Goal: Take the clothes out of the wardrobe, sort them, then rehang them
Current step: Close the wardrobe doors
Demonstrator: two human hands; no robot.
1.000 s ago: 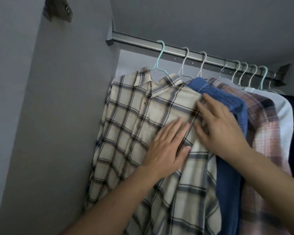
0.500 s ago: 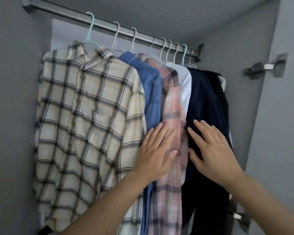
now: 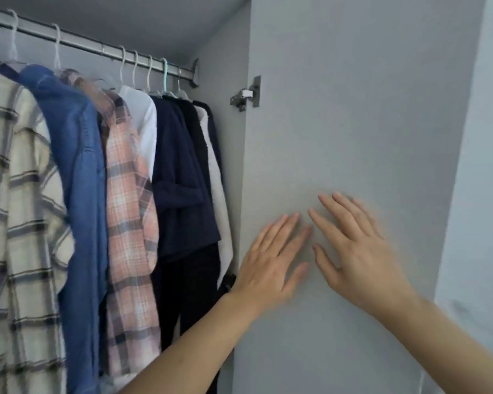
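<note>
Clothes hang from a metal rail (image 3: 97, 46) inside the wardrobe. From left to right I see a cream plaid shirt (image 3: 15, 211), a blue denim shirt (image 3: 80, 177), a pink plaid shirt (image 3: 128, 211), a white top (image 3: 143, 120), a navy garment (image 3: 180, 189) and more dark and white pieces behind it. My left hand (image 3: 271, 263) and my right hand (image 3: 356, 248) are both flat, fingers spread, in front of the grey door panel (image 3: 353, 109), to the right of the clothes. Neither hand holds anything.
A metal door hinge (image 3: 246, 95) sits on the panel's inner edge at upper middle. A pale wall (image 3: 484, 194) runs along the right. The wardrobe's grey ceiling is above the rail.
My view and both hands swept right, from the cream plaid and denim shirts past the pink plaid and navy garments, and now they are in front of the door panel.
</note>
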